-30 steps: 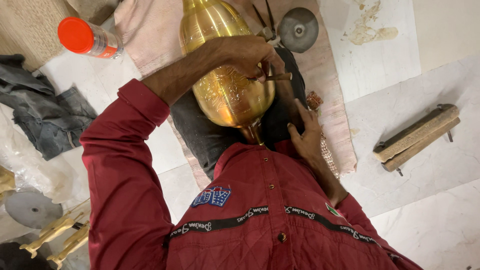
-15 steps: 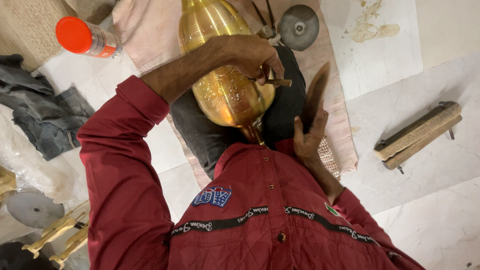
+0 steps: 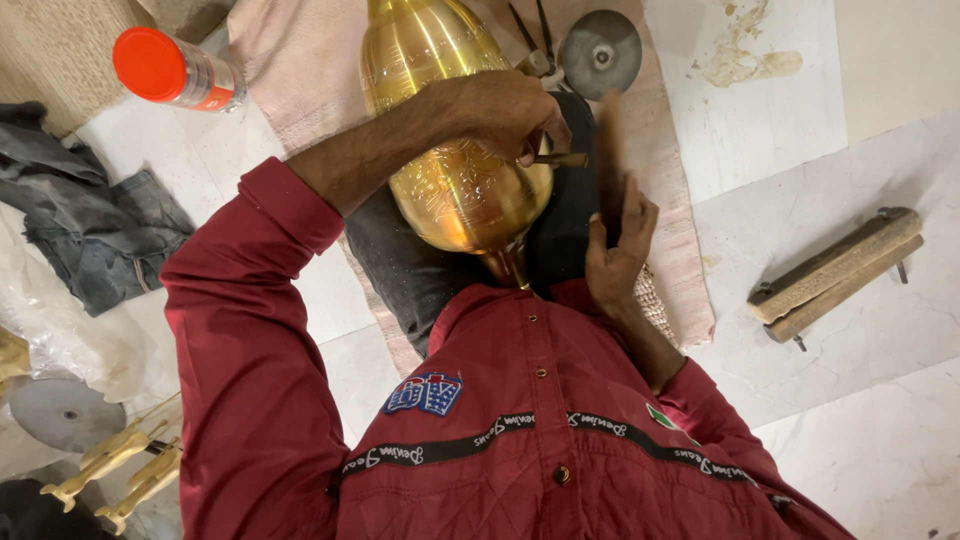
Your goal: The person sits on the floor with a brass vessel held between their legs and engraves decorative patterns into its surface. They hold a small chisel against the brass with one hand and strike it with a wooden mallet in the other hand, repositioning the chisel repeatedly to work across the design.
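My left hand (image 3: 510, 110) reaches over the brass vase (image 3: 455, 150), which lies on a dark cushion (image 3: 400, 260) on the pink cloth (image 3: 290, 70), and pinches a thin punch (image 3: 560, 159) tip-down on its engraved belly, likely to keep the point steady. My right hand (image 3: 615, 245) is closed round a blurred hammer handle (image 3: 607, 150), raised beside the vase.

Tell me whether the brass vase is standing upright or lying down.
Lying down. The brass vase rests on its side on a dark cushion, narrow neck toward the person, with the left hand pressed on its body.
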